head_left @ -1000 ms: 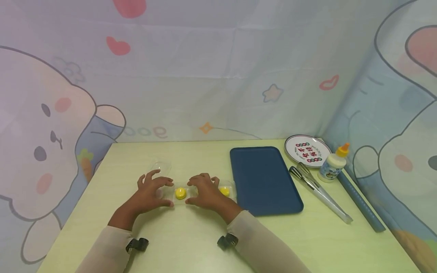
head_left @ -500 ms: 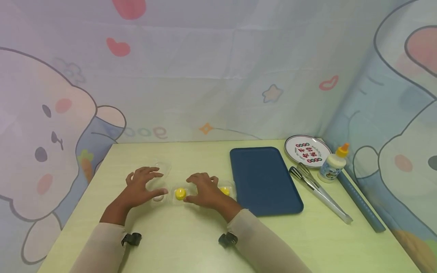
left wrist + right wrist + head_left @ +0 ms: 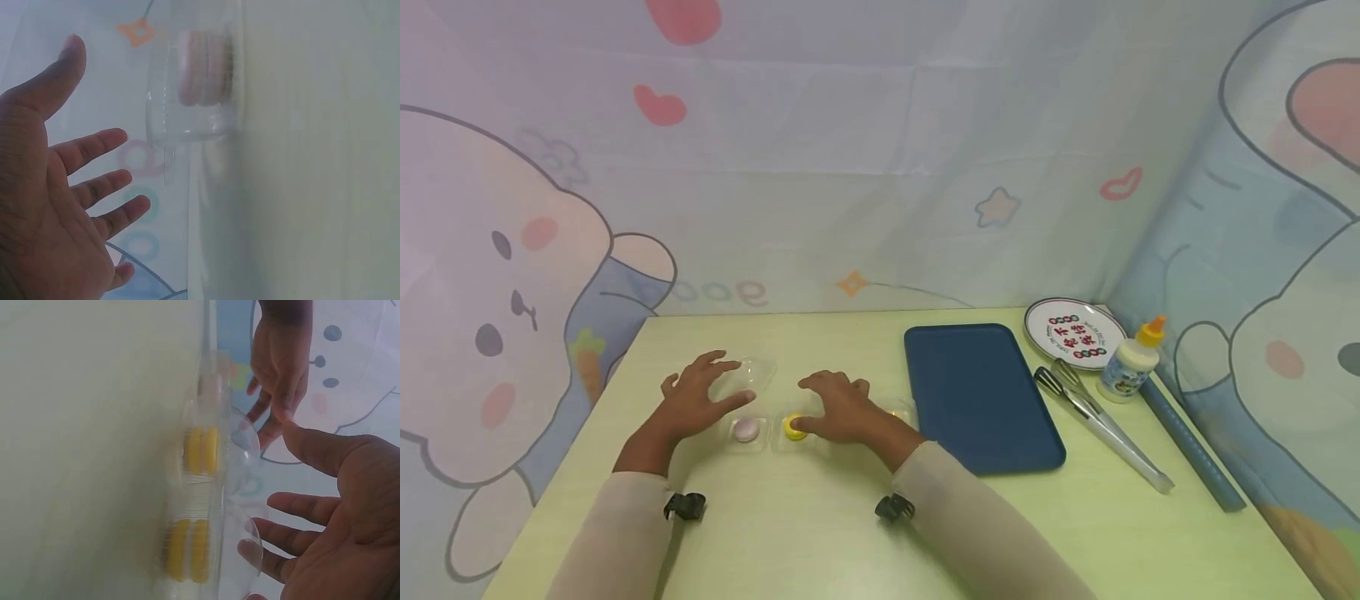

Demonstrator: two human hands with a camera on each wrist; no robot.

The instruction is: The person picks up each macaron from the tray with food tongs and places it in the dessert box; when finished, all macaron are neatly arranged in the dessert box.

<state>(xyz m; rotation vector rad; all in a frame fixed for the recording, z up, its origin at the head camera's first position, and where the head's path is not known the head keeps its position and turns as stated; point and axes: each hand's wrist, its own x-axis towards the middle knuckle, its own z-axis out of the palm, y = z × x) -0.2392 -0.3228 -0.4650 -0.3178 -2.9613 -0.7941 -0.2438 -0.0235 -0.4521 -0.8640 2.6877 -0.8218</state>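
A pinkish-lilac macaron (image 3: 746, 430) sits in a small clear plastic box, with a clear domed lid (image 3: 756, 372) lying behind it. My left hand (image 3: 691, 402) hovers just left of this box, fingers spread and holding nothing. In the left wrist view the pink macaron (image 3: 203, 67) shows through the clear wall. My right hand (image 3: 842, 408) is spread over the neighbouring boxes, its thumb partly covering a yellow macaron (image 3: 793, 427). From the right wrist, two yellow macarons (image 3: 201, 450) appear with clear domes (image 3: 247, 450) beside the fingers; whether the fingers touch plastic I cannot tell.
A dark blue tray (image 3: 985, 396) lies right of the boxes. Farther right are metal tongs (image 3: 1105, 427), a white plate (image 3: 1075, 333) with red print, a white squeeze bottle (image 3: 1127, 369) with an orange tip, and a grey-blue bar (image 3: 1191, 446). A printed curtain stands behind the table.
My left hand has drawn back to the left, off the pink macaron's box, leaving that macaron in plain sight. The right hand has shifted slightly left, its thumb now over the yellow macaron.
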